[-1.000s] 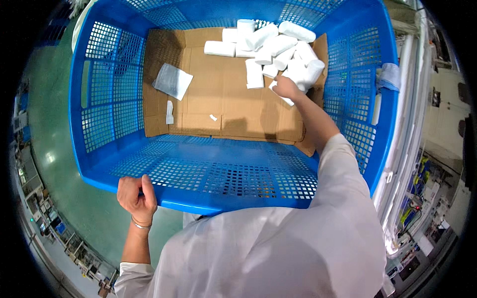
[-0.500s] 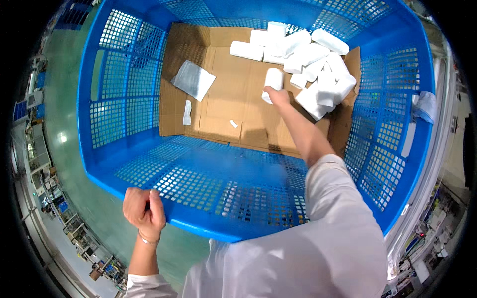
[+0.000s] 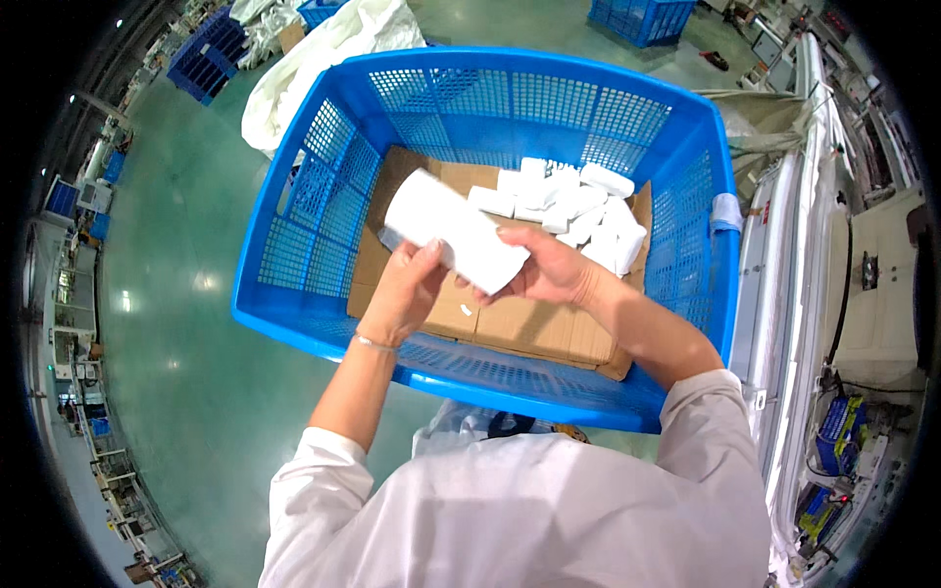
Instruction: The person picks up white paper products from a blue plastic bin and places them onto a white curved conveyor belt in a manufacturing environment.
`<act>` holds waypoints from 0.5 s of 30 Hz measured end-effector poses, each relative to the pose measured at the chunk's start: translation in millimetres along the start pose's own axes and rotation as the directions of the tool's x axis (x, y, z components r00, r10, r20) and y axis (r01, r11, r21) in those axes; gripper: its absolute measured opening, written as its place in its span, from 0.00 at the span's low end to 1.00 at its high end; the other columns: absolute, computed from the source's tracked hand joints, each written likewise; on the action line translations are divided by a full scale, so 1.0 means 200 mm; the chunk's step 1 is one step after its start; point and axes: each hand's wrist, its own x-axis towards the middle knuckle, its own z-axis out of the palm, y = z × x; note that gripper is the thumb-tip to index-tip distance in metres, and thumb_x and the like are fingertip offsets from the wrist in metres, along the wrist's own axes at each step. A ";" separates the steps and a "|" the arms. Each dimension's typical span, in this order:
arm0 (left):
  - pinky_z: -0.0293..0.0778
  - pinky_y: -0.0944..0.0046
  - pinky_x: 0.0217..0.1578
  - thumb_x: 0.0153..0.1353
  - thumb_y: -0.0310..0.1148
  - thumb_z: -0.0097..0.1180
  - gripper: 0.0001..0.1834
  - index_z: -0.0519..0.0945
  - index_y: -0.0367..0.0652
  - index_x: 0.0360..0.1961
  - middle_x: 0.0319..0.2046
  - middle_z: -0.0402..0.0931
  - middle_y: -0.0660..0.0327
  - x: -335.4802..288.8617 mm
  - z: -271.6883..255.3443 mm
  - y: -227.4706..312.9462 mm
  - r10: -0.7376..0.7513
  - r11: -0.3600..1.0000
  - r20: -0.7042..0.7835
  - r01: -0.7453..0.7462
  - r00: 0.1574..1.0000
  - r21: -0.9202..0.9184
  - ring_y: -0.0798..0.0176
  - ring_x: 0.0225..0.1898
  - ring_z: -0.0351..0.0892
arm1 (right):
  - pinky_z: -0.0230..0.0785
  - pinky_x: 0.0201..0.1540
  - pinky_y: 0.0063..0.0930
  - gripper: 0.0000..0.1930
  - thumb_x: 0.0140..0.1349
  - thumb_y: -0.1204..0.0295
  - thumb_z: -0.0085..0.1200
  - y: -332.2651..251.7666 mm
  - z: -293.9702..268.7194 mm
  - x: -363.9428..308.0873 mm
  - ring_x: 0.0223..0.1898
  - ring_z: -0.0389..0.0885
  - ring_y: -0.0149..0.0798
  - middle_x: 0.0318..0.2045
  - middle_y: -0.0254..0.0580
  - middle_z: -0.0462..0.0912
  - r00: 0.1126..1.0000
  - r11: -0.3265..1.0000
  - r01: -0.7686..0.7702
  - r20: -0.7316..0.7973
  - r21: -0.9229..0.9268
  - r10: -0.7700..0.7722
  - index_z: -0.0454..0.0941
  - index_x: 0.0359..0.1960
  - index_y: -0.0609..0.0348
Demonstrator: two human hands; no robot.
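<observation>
Since the earlier frame both hands have come together at frame centre, lifting a white pack (image 3: 456, 230) above the blue basket (image 3: 294, 284). Left hand (image 3: 407, 289) and right hand (image 3: 544, 269) close their fingers on its lower end. Pack looks light, soft, slightly crushable; best held by its ends. More white packs (image 3: 578, 201) lie on cardboard liner (image 3: 529, 328), upper right. Green glossy floor (image 3: 196, 392); white sheet (image 3: 323, 49) upper left.

Green floor (image 3: 196, 392), a white sack (image 3: 323, 49) behind, more blue crates (image 3: 642, 18), machinery (image 3: 863, 294) at right.

White block (image 3: 456, 230) hides cardboard liner (image 3: 510, 318) partly.
</observation>
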 end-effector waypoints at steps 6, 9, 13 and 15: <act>0.64 0.55 0.54 0.54 0.45 0.56 0.33 0.60 0.39 0.56 0.50 0.67 0.54 -0.05 0.15 0.01 0.080 0.978 0.120 -0.055 0.990 -0.203 0.56 0.52 0.68 | 0.69 0.39 0.22 0.13 0.58 0.68 0.51 0.00 0.23 -0.19 0.35 0.74 0.26 0.33 0.36 0.77 0.801 0.618 0.165 -0.261 -0.769 -0.538 0.74 0.41 0.64; 0.65 0.56 0.53 0.53 0.45 0.56 0.33 0.60 0.39 0.56 0.50 0.68 0.53 -0.07 0.17 0.00 0.060 0.972 0.175 -0.018 0.983 -0.234 0.56 0.51 0.68 | 0.67 0.39 0.17 0.10 0.55 0.73 0.55 -0.03 0.31 -0.29 0.35 0.73 0.23 0.32 0.33 0.76 0.808 0.638 0.117 -0.300 -0.761 -0.506 0.73 0.38 0.64; 0.66 0.57 0.52 0.52 0.44 0.57 0.34 0.60 0.39 0.55 0.49 0.68 0.54 -0.05 0.18 -0.02 0.036 0.980 0.287 0.023 0.957 -0.200 0.57 0.51 0.69 | 0.66 0.33 0.15 0.08 0.55 0.73 0.55 0.02 0.35 -0.31 0.30 0.73 0.22 0.29 0.33 0.77 0.812 0.674 0.052 -0.362 -0.737 -0.459 0.74 0.34 0.64; 0.67 0.59 0.51 0.52 0.43 0.58 0.33 0.61 0.38 0.55 0.48 0.69 0.55 -0.04 0.19 -0.02 0.035 0.980 0.320 0.030 0.947 -0.198 0.59 0.50 0.70 | 0.66 0.32 0.15 0.08 0.55 0.73 0.55 0.02 0.37 -0.33 0.29 0.73 0.22 0.28 0.33 0.77 0.799 0.680 0.002 -0.407 -0.733 -0.442 0.74 0.34 0.64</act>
